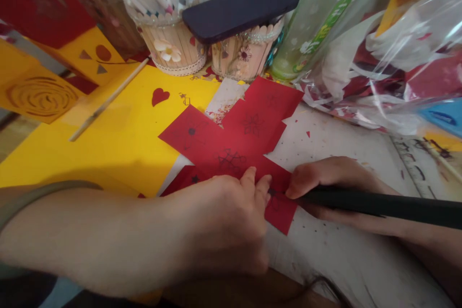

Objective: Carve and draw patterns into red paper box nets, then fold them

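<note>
A cross-shaped piece of red paper [231, 142] lies on the table, with small flower and star patterns drawn in dark lines. Across its near part rests my left hand [231, 221]; two fingers are stretched out and press on the paper, while the others are hidden. My right hand [325, 178] is closed round a long black pen-like tool [378, 206]. Its tip is close to a dark pattern on the lower right flap, beside my left fingertips. Whether that tip touches the paper, and its exact kind, I cannot tell.
Yellow paper [133, 106] lies left, bearing a red heart [160, 96] and a thin stick [108, 101]. Behind stand a stick-covered pen holder [176, 48], a phone [241, 9] atop another holder, and a green bottle [310, 24]. A plastic bag [390, 57] and ruler [411, 166] are right.
</note>
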A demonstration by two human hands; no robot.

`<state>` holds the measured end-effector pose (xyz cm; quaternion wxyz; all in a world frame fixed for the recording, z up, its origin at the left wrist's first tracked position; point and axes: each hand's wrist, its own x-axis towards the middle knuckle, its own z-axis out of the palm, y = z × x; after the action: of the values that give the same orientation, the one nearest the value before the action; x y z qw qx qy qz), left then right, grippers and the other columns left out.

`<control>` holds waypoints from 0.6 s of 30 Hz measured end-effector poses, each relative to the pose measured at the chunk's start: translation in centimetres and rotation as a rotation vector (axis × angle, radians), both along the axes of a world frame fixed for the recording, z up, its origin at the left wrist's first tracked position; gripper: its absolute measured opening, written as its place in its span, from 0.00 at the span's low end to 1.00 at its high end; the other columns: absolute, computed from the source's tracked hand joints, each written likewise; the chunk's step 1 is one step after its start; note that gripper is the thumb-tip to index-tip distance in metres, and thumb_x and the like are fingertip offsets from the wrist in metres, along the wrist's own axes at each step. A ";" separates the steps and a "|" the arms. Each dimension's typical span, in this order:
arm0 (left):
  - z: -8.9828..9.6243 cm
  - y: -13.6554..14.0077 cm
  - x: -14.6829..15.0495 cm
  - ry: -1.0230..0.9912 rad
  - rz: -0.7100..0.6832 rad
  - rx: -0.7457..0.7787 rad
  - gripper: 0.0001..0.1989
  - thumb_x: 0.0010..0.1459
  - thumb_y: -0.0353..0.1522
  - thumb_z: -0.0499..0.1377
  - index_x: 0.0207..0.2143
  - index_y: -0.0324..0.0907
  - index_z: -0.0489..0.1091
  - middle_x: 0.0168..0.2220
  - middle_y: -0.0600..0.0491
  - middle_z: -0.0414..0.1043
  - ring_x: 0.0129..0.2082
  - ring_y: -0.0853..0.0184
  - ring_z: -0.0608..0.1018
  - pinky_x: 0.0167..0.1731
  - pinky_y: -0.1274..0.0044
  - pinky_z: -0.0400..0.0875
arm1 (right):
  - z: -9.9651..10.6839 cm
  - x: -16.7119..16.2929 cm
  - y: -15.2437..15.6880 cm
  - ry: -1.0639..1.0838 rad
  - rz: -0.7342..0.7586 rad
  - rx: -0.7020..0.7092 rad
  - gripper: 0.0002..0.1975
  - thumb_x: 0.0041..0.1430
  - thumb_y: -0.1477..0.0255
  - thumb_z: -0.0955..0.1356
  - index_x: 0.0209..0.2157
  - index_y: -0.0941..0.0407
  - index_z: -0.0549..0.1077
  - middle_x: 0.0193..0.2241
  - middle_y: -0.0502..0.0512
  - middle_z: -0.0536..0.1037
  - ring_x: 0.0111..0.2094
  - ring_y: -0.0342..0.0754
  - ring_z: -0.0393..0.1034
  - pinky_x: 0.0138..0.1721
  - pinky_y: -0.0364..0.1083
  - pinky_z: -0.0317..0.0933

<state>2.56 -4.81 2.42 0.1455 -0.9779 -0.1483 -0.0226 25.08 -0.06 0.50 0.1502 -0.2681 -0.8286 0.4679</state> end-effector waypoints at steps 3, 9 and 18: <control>0.0 -0.1 0.1 0.000 0.005 -0.012 0.17 0.53 0.29 0.55 0.45 0.30 0.72 0.46 0.36 0.71 0.43 0.54 0.77 0.33 0.71 0.75 | -0.1 0.2 0.0 0.011 0.010 0.011 0.07 0.53 0.79 0.66 0.33 0.53 0.70 0.23 0.46 0.75 0.23 0.41 0.70 0.23 0.38 0.62; 0.0 -0.2 0.0 0.004 0.004 0.022 0.18 0.53 0.28 0.54 0.45 0.30 0.72 0.46 0.36 0.71 0.42 0.54 0.77 0.31 0.71 0.75 | -0.2 0.3 0.1 0.016 0.013 0.042 0.07 0.53 0.80 0.66 0.32 0.54 0.69 0.23 0.46 0.74 0.21 0.39 0.68 0.22 0.36 0.62; -0.1 -0.4 0.3 0.017 0.033 0.041 0.19 0.52 0.29 0.55 0.46 0.32 0.72 0.46 0.37 0.72 0.40 0.54 0.78 0.28 0.72 0.74 | -0.2 -0.4 -0.8 -0.011 -0.118 0.217 0.07 0.52 0.78 0.67 0.30 0.51 0.67 0.21 0.44 0.74 0.18 0.40 0.69 0.20 0.37 0.63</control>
<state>2.85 -5.25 2.32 0.1670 -0.9723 -0.1628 -0.0150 24.65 -0.82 0.35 0.2012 -0.3011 -0.8579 0.3646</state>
